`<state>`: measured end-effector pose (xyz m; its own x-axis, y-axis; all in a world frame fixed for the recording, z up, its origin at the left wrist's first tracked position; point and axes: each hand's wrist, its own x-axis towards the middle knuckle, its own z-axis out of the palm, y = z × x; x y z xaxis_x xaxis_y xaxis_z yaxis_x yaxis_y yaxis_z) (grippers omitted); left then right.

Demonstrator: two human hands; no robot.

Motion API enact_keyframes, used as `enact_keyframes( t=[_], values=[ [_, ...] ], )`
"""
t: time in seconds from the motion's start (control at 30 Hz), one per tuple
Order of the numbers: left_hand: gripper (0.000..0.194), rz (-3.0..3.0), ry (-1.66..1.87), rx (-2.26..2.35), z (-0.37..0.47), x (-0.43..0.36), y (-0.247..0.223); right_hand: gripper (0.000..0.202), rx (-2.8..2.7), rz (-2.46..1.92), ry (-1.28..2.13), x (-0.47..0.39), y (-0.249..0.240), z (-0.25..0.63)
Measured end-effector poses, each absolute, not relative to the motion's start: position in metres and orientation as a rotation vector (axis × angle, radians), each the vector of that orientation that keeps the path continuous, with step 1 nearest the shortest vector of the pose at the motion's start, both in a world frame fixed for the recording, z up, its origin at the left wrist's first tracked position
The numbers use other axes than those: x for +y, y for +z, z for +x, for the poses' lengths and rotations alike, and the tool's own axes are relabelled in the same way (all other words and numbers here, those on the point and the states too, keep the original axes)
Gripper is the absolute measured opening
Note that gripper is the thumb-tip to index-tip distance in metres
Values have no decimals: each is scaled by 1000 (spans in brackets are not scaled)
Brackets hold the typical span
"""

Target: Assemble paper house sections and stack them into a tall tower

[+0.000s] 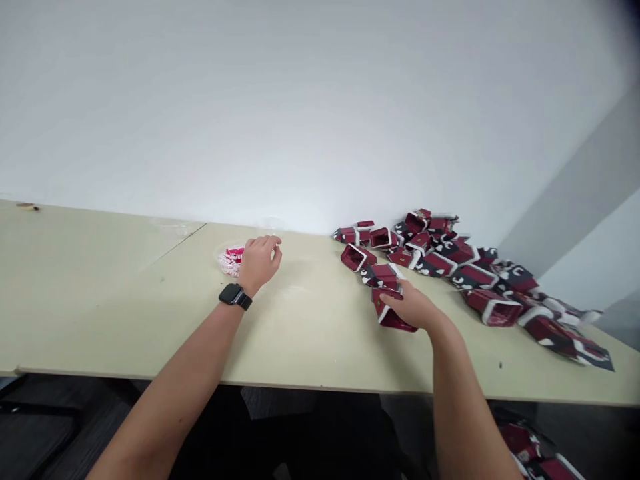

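Observation:
My right hand [414, 303] is closed on a small maroon house-shaped box [393, 319], whose white-edged open end faces down towards me. Touching or just behind it is another maroon box [381, 275] with a dark, white-patched end; I cannot tell whether the hand holds that one too. My left hand [260, 263] hovers over the table, fingers loosely bent with a gap between thumb and forefinger, and nothing shows in it. Just left of this hand lies a bundle of pink-and-white cord or ribbon [231, 261], apparently in a clear plastic holder and partly hidden by the hand.
A heap of similar maroon boxes [453, 257] spreads over the right of the pale table [310, 347], against the wall. More boxes [537, 450] lie below the table's front edge at lower right. A small brown item [29, 207] sits at far left.

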<state>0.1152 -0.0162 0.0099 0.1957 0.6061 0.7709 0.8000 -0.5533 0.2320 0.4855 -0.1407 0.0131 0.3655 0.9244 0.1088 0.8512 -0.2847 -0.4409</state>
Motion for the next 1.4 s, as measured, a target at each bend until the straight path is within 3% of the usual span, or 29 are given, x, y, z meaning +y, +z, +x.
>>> enact_keyframes(
  t=[0.23, 0.37, 0.47, 0.6, 0.77, 1.07, 1.4],
  values=[
    [28, -1992, -1151, -1688, 74, -14, 29, 70, -1512, -2022, 366, -154, 30, 457],
    [27, -1904, -1014, -2000, 33, -7, 31, 76, -1730, -1922, 645, -168, 40, 446],
    [26, -1984, -904, -2104, 19, -2, 27, 60, -1912, -1746, 765, -174, 37, 442],
    [29, -2047, -784, -2161, 22, 0, 21, 27, -1958, -1622, 553, -175, 15, 433],
    [37, -2068, -732, -2173, 27, 3, 14, 15, -1780, -1532, 117, -175, -29, 416],
    [33, -1997, -686, -2235, 27, 10, 10, 27, -1674, -1313, -335, -193, -64, 385],
    [26, -2009, -803, -2180, 32, 8, 10, 51, -1890, -1260, -194, -243, -57, 359]
  ],
)
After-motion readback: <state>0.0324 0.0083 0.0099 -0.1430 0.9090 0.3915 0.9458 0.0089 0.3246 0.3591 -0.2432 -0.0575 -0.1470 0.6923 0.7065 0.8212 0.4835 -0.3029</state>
